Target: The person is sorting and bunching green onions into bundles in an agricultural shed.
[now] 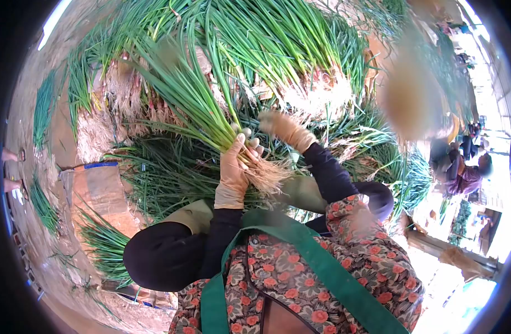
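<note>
My left hand, in a pale glove, is wrapped round a bunch of spring onions just above the roots. The green leaves point up and to the left, and the pale stringy roots hang out to the lower right. To the right of the bunch, apart from it, is my gloved right hand. Motion smears its fingers, so whether they hold anything cannot be made out. Loose spring onions lie beneath both hands, across my lap and the ground.
Large heaps of spring onions lie ahead, roots towards me. A brown cardboard piece is at the left, with a smaller bundle below it. Another person in purple sits at the far right; bare feet show at the left edge.
</note>
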The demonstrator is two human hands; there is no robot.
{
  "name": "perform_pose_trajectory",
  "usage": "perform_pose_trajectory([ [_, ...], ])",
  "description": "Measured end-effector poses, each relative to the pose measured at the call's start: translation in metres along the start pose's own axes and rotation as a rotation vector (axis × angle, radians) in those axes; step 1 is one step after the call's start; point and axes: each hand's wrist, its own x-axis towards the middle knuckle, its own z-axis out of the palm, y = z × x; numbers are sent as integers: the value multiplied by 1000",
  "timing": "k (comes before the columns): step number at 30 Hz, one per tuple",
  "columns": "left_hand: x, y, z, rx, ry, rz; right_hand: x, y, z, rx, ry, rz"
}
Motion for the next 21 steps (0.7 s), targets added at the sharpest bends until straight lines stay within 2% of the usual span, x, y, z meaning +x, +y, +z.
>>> perform_pose_trajectory([
  [2, 17, -1, -32, -51, -109, -136, 40, 28, -19, 170, 487, -97],
  [3, 23, -1, -42, -74, -167, -204, 50, 29, -31, -67, 468, 2],
  [4, 16, 4, -28, -26, -192, -113, 54, 30, -45, -303, 445, 105],
  [5, 17, 4, -29, -7, -205, -143, 55, 32, -53, -537, 418, 209],
  [7, 21, 3, -32, 28, -229, -209, 53, 12, -42, -756, 296, 162],
  [9, 23, 0, -32, 153, -91, -149, 21, -22, -25, -518, 365, -15],
  [10, 25, -1, -36, 241, -58, -140, -2, -38, -16, -343, 370, -187],
  [12, 29, -4, -39, 368, -1, -69, -42, -72, -1, -261, 108, -197],
  [13, 30, -4, -41, 356, 1, -67, -60, -104, -3, -374, -180, -24],
  [15, 30, -5, -42, 336, -1, -62, -75, -83, 6, -398, -384, -138],
  [17, 27, -11, -37, 319, 77, -26, -46, -37, 6, -153, -480, -496],
  [18, 25, -13, -34, 324, 107, -17, -55, -55, 5, 112, -184, -212],
  [19, 24, -13, -31, 328, 137, -9, -55, -93, -12, 434, -187, -107],
  [20, 24, -9, -41, 402, 21, -101, -42, -89, -7, 616, -189, 22],
  [21, 24, -11, -43, 411, 8, -69, -26, -82, 0, 797, -191, 153],
])
